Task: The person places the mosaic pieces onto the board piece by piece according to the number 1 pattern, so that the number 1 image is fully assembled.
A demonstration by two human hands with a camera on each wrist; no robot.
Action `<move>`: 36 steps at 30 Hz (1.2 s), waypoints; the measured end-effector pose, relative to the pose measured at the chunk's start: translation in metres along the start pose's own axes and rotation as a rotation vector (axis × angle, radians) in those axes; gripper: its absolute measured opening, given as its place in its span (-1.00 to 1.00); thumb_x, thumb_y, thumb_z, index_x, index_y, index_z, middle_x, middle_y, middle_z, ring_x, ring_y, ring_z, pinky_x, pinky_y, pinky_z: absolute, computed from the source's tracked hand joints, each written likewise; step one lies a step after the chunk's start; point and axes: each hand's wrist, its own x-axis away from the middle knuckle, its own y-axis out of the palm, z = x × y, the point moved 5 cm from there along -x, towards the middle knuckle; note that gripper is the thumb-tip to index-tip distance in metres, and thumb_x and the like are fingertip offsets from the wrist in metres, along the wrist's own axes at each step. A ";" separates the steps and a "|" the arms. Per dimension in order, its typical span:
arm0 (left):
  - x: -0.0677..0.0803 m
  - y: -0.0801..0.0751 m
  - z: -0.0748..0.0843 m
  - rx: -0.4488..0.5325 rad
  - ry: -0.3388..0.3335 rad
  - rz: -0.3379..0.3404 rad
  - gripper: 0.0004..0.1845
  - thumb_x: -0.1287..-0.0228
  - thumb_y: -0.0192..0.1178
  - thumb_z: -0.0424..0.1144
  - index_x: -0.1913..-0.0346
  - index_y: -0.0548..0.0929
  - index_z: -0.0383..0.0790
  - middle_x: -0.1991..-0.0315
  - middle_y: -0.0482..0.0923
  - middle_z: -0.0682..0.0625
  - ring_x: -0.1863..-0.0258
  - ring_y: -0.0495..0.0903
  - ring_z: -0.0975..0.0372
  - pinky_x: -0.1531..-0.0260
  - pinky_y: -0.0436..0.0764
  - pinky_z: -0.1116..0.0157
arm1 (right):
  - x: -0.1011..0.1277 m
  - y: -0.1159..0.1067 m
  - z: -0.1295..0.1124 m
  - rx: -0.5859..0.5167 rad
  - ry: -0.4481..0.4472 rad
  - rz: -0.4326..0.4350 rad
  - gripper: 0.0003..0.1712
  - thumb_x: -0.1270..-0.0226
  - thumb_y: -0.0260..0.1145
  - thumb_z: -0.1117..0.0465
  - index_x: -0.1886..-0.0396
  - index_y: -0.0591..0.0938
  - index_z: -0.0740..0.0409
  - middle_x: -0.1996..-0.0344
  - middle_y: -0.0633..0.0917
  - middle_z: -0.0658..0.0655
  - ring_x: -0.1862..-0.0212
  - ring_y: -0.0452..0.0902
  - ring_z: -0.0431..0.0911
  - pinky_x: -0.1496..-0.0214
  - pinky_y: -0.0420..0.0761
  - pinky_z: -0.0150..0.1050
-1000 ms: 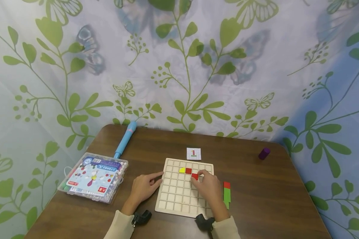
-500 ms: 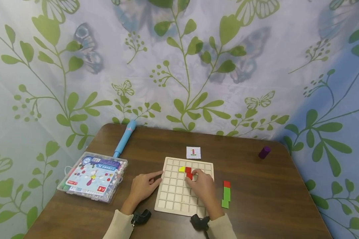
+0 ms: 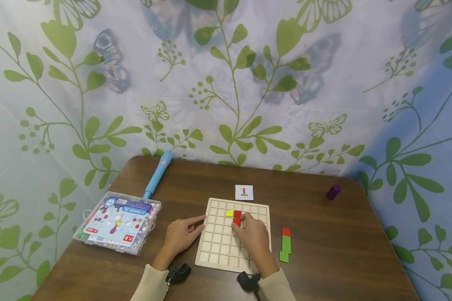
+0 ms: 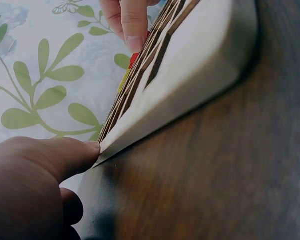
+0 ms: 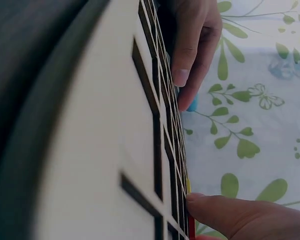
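A pale wooden grid board (image 3: 213, 261) lies on the table. In its second row sit a yellow tile (image 3: 229, 213) with a cut corner and a red square tile (image 3: 237, 214) beside it. My right hand (image 3: 255, 237) pinches another red square tile (image 3: 237, 222) between thumb and index finger, right below the first red one. The fingertips partly cover it. My left hand (image 3: 181, 236) rests at the board's left edge, index finger and thumb extended and touching the rim. In the left wrist view, the left thumb (image 4: 80, 155) meets the board's side.
Right of the board lie a red tile (image 3: 286, 232) and several green tiles (image 3: 286, 244) in a line. A small pattern card (image 3: 244, 192) is behind the board. A clear box (image 3: 116, 223) and a blue microphone-like stick (image 3: 158, 174) stand left; a purple cylinder (image 3: 333, 192) stands right.
My right hand has moved left with the red tile, bringing it under the other red tile on the grid. My left hand has stayed at the board's edge.
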 end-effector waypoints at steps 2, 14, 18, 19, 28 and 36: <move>0.000 0.001 -0.001 -0.006 0.001 -0.002 -0.65 -0.35 0.38 -0.02 -0.17 0.76 0.14 0.81 0.02 0.39 0.77 -0.07 0.46 0.67 -0.03 0.37 | 0.001 0.000 0.000 0.002 0.012 -0.005 -0.55 -0.21 0.53 -0.05 0.07 0.70 0.14 0.81 0.33 -0.07 0.64 0.17 -0.17 0.59 0.16 -0.25; 0.000 0.002 -0.001 -0.001 0.001 -0.006 -0.64 -0.35 0.37 -0.02 -0.18 0.76 0.14 0.81 0.02 0.38 0.77 -0.08 0.45 0.67 -0.02 0.37 | 0.002 0.003 0.004 -0.003 0.023 0.016 -0.52 -0.16 0.57 -0.06 0.04 0.73 0.14 0.79 0.43 -0.08 0.60 0.31 -0.13 0.59 0.24 -0.25; 0.000 0.001 0.000 -0.002 0.006 -0.006 -0.64 -0.35 0.37 -0.02 -0.18 0.76 0.13 0.81 0.00 0.40 0.77 -0.08 0.45 0.67 -0.02 0.37 | 0.002 0.002 0.004 -0.010 0.029 0.019 -0.52 -0.17 0.57 -0.05 0.03 0.73 0.14 0.80 0.42 -0.06 0.63 0.27 -0.15 0.61 0.22 -0.27; -0.001 0.001 0.000 -0.001 0.006 -0.005 -0.64 -0.35 0.37 -0.02 -0.18 0.76 0.13 0.81 0.00 0.41 0.77 -0.08 0.45 0.67 -0.02 0.37 | 0.002 0.002 0.005 -0.011 0.030 0.017 -0.52 -0.17 0.56 -0.05 0.03 0.73 0.15 0.80 0.42 -0.06 0.64 0.26 -0.15 0.61 0.21 -0.27; 0.000 0.001 -0.001 -0.004 0.005 -0.007 -0.65 -0.36 0.37 -0.02 -0.18 0.76 0.14 0.81 -0.03 0.42 0.77 -0.09 0.45 0.67 -0.03 0.37 | 0.004 0.002 0.003 -0.006 0.020 0.015 -0.56 -0.19 0.56 -0.04 0.05 0.74 0.13 0.81 0.39 -0.05 0.65 0.22 -0.16 0.62 0.20 -0.27; 0.001 0.000 -0.001 0.000 0.018 0.006 -0.65 -0.36 0.37 -0.03 -0.17 0.76 0.12 0.81 -0.03 0.44 0.77 -0.09 0.46 0.67 -0.02 0.37 | 0.005 0.000 0.004 0.017 -0.047 0.060 -0.58 -0.21 0.55 -0.03 0.05 0.81 0.14 0.43 0.79 0.09 0.45 0.52 -0.10 0.37 0.56 -0.16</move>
